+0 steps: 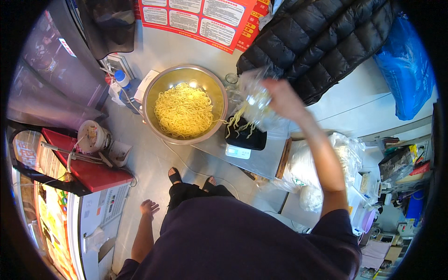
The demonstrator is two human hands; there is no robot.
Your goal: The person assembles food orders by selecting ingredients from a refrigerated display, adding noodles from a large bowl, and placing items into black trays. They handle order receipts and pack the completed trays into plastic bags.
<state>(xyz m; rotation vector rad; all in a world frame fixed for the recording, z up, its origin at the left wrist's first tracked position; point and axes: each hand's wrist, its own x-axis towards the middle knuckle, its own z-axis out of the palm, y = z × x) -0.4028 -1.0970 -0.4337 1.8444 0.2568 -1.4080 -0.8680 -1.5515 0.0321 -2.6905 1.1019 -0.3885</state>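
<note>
My right hand (280,99) is raised and wears a clear plastic bag as a glove. It grips a bunch of yellow noodles (239,122) that hang down over a black tray (246,136). The tray rests on a small kitchen scale (237,151). To its left stands a large steel bowl (185,103) full of yellow noodles, with strands trailing from the bowl toward the tray. My left hand (149,206) hangs low at my side, fingers apart, holding nothing.
A black puffer jacket (322,42) lies behind the scale and a blue bag (403,74) sits at the right. Clear plastic bags (308,172) are piled to the right. A red-topped counter (91,170) with a sealing machine stands at the left.
</note>
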